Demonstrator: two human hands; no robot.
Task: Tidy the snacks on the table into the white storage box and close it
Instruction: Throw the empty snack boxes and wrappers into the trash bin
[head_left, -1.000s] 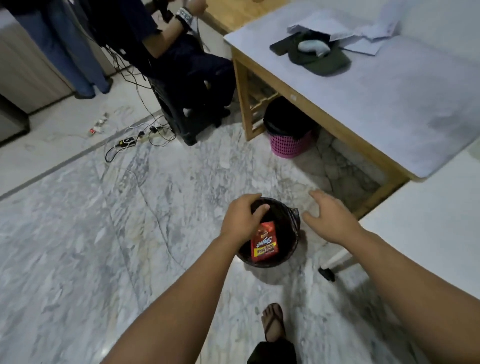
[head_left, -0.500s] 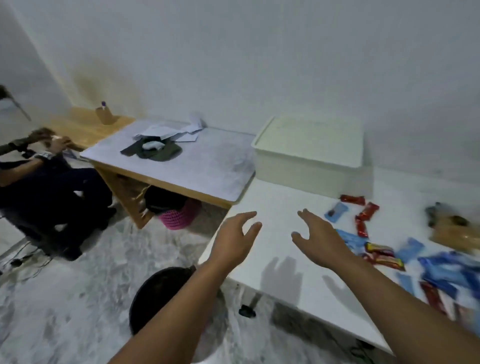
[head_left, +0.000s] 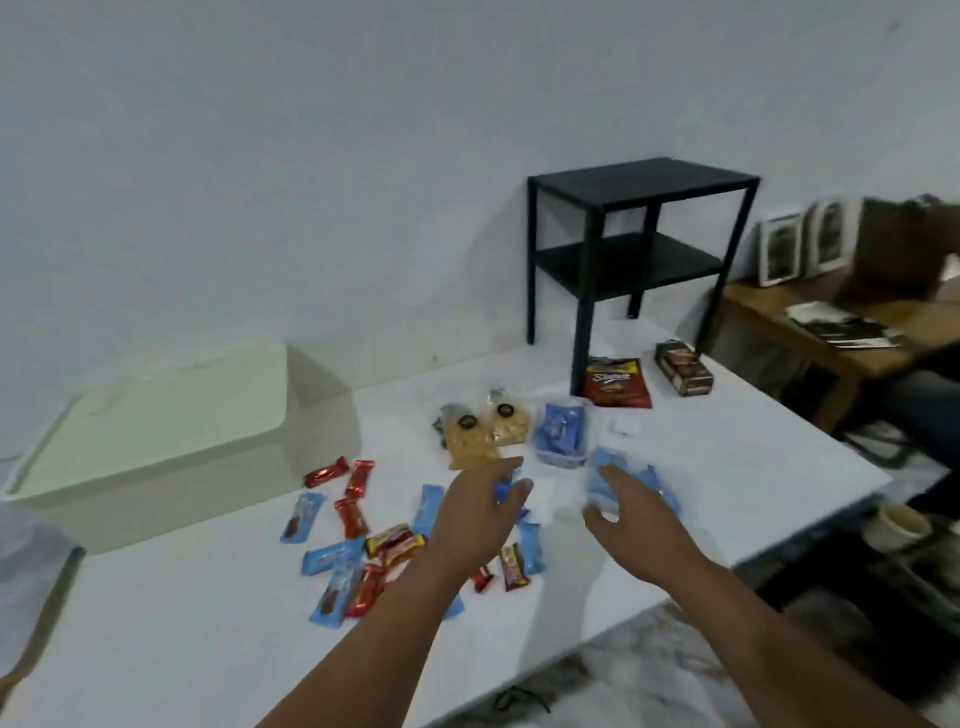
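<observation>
- Left hand (head_left: 480, 514) out over the white table (head_left: 727, 467), fingers spread and a bit bent, holding nothing.
- Right hand (head_left: 631, 514) out too, fingers loose and apart, hanging just over a blue packet (head_left: 602, 480) at its 12 o'clock; cannot tell if touching it.
- White storage box (head_left: 156, 457) at 10 o'clock from the hands, well apart from them, lid on top and closed, so nothing inside to see.
- Pile of small snack bars (head_left: 363, 551) in red and blue wrappers at 9 o'clock from the left hand, spread flat on the table, some under the left arm.
- Two clear bags of yellow snacks (head_left: 483, 434) at 12 o'clock from the left hand, side by side.
- Blue bag (head_left: 561, 434) just to the right of those, at 11 o'clock from the right hand.
- Red chip bag (head_left: 615, 384) farther back at 12 o'clock, lying against a leg of the black shelf (head_left: 639, 228).
- Brown box (head_left: 683, 366) at 1 o'clock, near the far table edge, beside the red chip bag.
</observation>
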